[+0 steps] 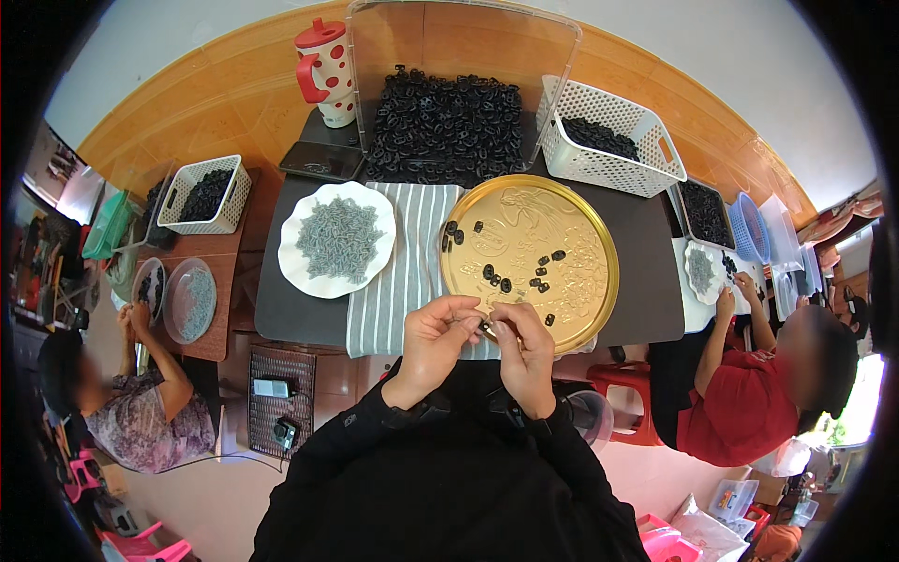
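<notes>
My left hand and my right hand meet over the near edge of a round gold tray. Their fingertips are pinched together around a small black plastic piece. Its exact kind is partly covered by my fingers. Several similar small black pieces lie scattered on the tray. To the left, a scalloped white plate carries a heap of small grey metal springs. Behind it all stands a clear plastic bin with a large pile of black plastic pieces.
A striped cloth lies beneath the tray's left side. A dark phone-like slab and a red-dotted tumbler are at the back left. A white basket of black pieces stands at the back right. People work at tables on both sides.
</notes>
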Tool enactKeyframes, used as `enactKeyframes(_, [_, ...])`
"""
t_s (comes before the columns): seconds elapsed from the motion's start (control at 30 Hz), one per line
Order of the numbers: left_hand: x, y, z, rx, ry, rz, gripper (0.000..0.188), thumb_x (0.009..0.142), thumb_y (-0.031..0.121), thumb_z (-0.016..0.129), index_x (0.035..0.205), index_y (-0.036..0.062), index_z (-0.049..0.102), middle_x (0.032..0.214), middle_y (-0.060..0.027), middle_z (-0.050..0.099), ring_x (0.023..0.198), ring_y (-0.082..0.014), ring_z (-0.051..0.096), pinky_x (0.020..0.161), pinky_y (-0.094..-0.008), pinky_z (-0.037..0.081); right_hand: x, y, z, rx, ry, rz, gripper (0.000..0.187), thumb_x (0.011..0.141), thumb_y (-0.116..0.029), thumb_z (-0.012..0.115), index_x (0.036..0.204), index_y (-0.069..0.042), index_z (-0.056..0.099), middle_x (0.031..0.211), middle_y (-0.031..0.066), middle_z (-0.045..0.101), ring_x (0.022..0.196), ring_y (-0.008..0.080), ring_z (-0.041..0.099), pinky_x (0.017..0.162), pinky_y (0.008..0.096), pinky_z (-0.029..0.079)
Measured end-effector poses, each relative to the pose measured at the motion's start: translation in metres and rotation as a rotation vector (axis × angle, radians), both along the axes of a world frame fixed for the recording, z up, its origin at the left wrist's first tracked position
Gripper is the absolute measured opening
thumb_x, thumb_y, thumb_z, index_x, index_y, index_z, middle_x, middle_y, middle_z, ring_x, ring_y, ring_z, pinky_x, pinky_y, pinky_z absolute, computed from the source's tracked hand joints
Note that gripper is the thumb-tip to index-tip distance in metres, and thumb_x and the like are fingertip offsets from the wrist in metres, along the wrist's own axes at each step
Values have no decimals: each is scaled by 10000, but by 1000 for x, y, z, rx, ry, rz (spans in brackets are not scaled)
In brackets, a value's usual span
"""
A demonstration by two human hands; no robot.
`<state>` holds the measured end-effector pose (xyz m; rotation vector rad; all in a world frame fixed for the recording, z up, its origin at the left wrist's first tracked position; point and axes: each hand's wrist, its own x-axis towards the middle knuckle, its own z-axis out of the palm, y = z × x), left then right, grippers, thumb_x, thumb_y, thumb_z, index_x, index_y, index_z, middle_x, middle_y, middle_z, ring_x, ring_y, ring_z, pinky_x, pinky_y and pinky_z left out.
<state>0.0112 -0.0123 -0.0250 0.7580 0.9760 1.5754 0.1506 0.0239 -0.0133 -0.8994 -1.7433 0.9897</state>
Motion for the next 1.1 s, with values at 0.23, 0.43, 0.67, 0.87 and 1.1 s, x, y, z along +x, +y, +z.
enactKeyframes(0.23, [1, -5, 1, -2, 69, -7, 201, 875, -55, 573, 1067, -31, 626, 874, -55, 657, 717, -76, 573, 662, -204, 480, -5, -10, 2, -144, 92, 0, 292, 824, 76, 577, 1108, 16, 548, 831, 75, 606, 722, 128, 589, 669, 242, 477])
enactKeyframes(0.43, [-9, -9, 1, 66, 240, -73, 211, 871, -61, 573, 1069, -23, 637, 901, -53, 644, 742, -73, 565, 666, -209, 470, 0, -10, 4, -60, 22, -11, 261, 812, 85, 586, 1059, 8, 553, 807, 77, 611, 721, 135, 601, 665, 243, 477])
enactKeyframes(0.67, [-20, -6, -5, 27, 171, -81, 230, 859, -85, 564, 1069, -23, 634, 907, -58, 632, 792, -79, 585, 681, -204, 478, 32, 35, 12, 77, -266, -67, 148, 798, 36, 568, 943, 17, 595, 806, 137, 565, 690, 261, 588, 623, 327, 467])
enactKeyframes(0.87, [-23, -4, -9, 13, 132, -93, 235, 862, -79, 571, 1082, -26, 632, 914, -63, 640, 770, -83, 585, 667, -211, 480, 18, 64, 17, 360, -689, 10, 167, 772, -77, 617, 927, -16, 623, 809, 176, 548, 705, 365, 572, 630, 426, 478])
enactKeyframes(1.1, [-27, -4, -11, -10, 115, -120, 251, 858, -82, 571, 1096, -24, 623, 907, -58, 639, 764, -76, 576, 668, -209, 479, 2, 68, 8, 265, -909, 5, 157, 746, -150, 658, 837, -31, 610, 808, 180, 554, 728, 353, 592, 627, 430, 493])
